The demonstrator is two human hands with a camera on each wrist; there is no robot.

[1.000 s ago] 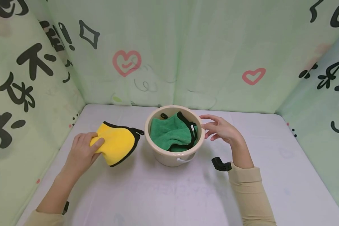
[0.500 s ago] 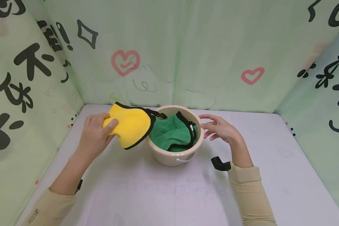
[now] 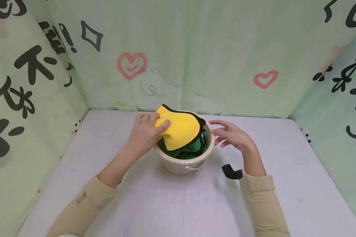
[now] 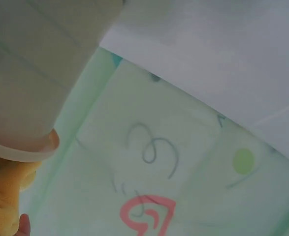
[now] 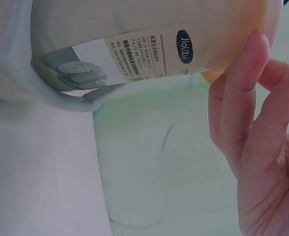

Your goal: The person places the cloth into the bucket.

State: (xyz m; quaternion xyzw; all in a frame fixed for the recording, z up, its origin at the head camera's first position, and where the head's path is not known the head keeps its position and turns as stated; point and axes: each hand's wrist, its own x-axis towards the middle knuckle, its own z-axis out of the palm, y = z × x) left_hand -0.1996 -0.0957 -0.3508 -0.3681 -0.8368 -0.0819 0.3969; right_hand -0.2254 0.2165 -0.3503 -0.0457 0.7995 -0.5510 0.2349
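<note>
Over the mouth of a beige bucket [image 3: 173,167], my left hand [image 3: 143,133] pinches a yellow cloth [image 3: 182,128] with black edging, thumb on top. The cloth spreads rightward across the opening. Beneath it, a green cloth [image 3: 191,152] with black trim lies inside the bucket, now mostly covered. My right hand [image 3: 234,135] has its fingertips at the bucket's right rim, fingers relaxed and slightly bent. The right wrist view shows those fingers [image 5: 240,113] against the bucket wall near a printed label [image 5: 159,51]. From the left wrist, part of the yellow cloth [image 4: 4,196] hangs by the rim.
The bucket stands near the back of a table with a pale cover [image 3: 172,204]. Its white handle [image 3: 195,167] hangs at the front. Green printed curtains [image 3: 225,49] enclose the back and both sides. A black bracket [image 3: 232,172] sits at the right cuff.
My left hand has carried the yellow cloth rightward and slightly up, from left of the bucket to over its opening, covering much of the green cloth. The right hand has stayed put.
</note>
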